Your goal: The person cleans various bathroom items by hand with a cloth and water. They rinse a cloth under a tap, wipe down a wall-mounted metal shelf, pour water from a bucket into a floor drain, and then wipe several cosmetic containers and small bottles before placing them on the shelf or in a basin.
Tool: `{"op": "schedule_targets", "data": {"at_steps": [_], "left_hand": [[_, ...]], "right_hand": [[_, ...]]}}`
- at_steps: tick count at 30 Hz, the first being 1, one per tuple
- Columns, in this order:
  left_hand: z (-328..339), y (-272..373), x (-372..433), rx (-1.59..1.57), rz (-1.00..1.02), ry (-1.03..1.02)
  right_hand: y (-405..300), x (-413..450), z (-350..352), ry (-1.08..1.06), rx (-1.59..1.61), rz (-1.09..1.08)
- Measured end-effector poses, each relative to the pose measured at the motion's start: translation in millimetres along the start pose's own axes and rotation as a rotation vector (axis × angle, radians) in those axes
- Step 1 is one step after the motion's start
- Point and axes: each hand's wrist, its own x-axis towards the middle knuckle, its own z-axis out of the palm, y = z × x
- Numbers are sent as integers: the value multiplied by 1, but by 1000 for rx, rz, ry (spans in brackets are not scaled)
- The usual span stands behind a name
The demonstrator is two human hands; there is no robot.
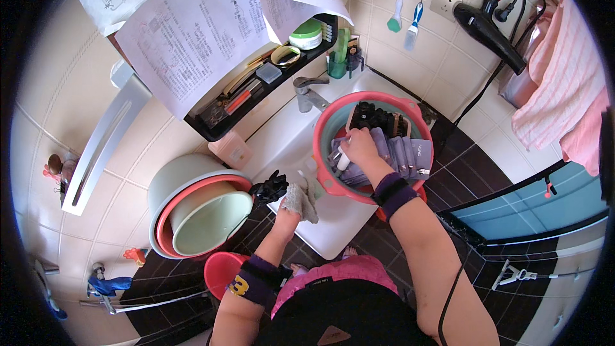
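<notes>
My right hand (pixel 363 148) reaches into a pink-rimmed basin (pixel 321 173) standing on the white sink, its fingers closed on a small white tube or bottle (pixel 342 162). Several flat grey-purple packets (pixel 396 154) lie in the basin beneath and beside it. Behind them sits a container rim with black, bumpy items (pixel 369 114), perhaps hair clips. A grey cloth (pixel 302 198) covers most of my left hand (pixel 288 216), which grips it over the sink's near left edge. Just left of the cloth is a glossy black object (pixel 270 188); whether the hand touches it is unclear.
Nested basins (pixel 211 226) lean against the left wall above a pink bucket (pixel 223 269). A pink bottle (pixel 229 150) and faucet (pixel 307 93) stand by the sink. Printed papers (pixel 192 43) hang over a black shelf (pixel 259 86). A hair dryer (pixel 487 33) and striped towel (pixel 557 77) hang right.
</notes>
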Motion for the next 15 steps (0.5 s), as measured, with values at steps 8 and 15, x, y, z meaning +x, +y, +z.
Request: {"op": "schedule_targets", "data": {"at_steps": [8, 15], "left_hand": [[7, 3, 14, -40, 10, 43], [-16, 18, 22, 249, 154, 174]], "right_hand": [[10, -2, -7, -38, 99, -22], [-51, -3, -91, -58, 358, -190]]}}
